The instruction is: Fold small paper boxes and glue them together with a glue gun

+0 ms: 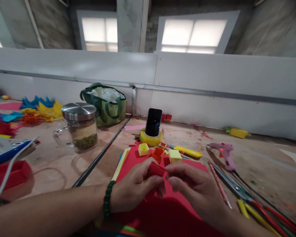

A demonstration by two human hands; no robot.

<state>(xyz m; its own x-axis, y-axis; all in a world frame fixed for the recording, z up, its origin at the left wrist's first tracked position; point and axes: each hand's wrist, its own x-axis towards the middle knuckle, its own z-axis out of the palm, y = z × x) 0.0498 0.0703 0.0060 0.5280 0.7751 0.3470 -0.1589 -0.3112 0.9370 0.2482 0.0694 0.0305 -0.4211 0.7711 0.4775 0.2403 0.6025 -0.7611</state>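
The left hand [135, 186] pinched a red paper [156, 169] above the red sheets [128, 164]; the right hand [196, 186] had its fingertips at the paper's right edge, though whether they gripped it I could not tell. Small boxes [143, 149] stood just beyond, near the phone [153, 123] and cutter [187, 151]; the glue gun [224, 153] rested rightward on the tabletop [263, 171]

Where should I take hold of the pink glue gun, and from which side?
I'd grip the glue gun by its handle, right hand coming from the near right side: the handle slants that way, with the black cord at its end, while the nozzle points left. A red light shows, so the nozzle may be hot.
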